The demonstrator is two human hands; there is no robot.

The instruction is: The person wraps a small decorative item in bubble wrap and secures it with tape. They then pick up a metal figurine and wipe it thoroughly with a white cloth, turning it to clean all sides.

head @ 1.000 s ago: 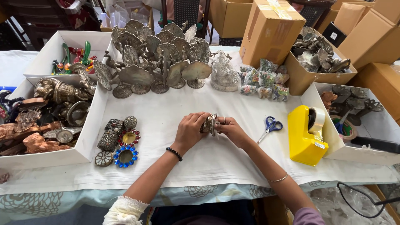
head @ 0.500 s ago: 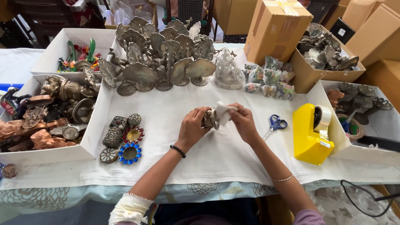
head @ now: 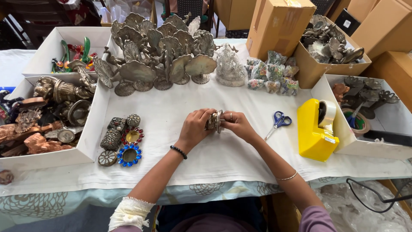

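Both of my hands meet at the middle of the white cloth (head: 171,107) around a small silver-coloured metal ornament (head: 214,121). My left hand (head: 195,127) grips it from the left, a black bead bracelet on that wrist. My right hand (head: 238,125) grips it from the right, a ring on one finger and a thin bangle on the wrist. Fingers hide most of the ornament.
Metal peacock figures (head: 159,56) stand at the back. Blue scissors (head: 279,120) and a yellow tape dispenser (head: 315,131) lie to the right. Jewelled small boxes and dishes (head: 122,139) sit on the left. White trays (head: 81,146) and cardboard boxes (head: 279,25) of metalware ring the cloth.
My hands turned the ornament between them and lowered slightly toward the cloth; a pale wrapping seen at it half a second ago no longer shows.
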